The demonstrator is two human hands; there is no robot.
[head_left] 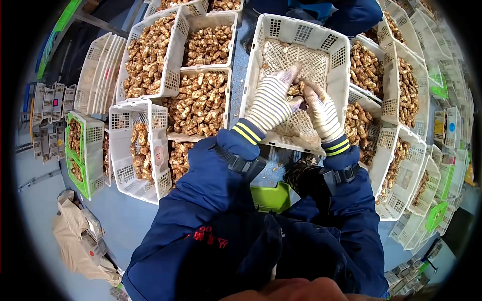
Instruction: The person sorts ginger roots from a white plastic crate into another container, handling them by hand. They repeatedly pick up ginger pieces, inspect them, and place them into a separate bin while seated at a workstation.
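In front of me a white plastic crate (337,55) with slotted walls shows mostly bare lattice floor. Over it, my left hand (271,100) and my right hand (324,113) come together in striped knit gloves with stained fingertips. A few brown-and-cream knobbly pieces that look like mushrooms (295,90) sit between them. The fingers of both hands are curled in around this small cluster, and the gloves partly cover it. How the pieces are shared between the two hands cannot be made out.
Crates of similar mushrooms (198,103) stand on my left, with more mushroom crates (407,93) stacked on the right. A green plastic object (271,197) is below the front crate. Another person in dark clothing (354,15) is at the far side. Nested white crates (98,75) lean at the left.
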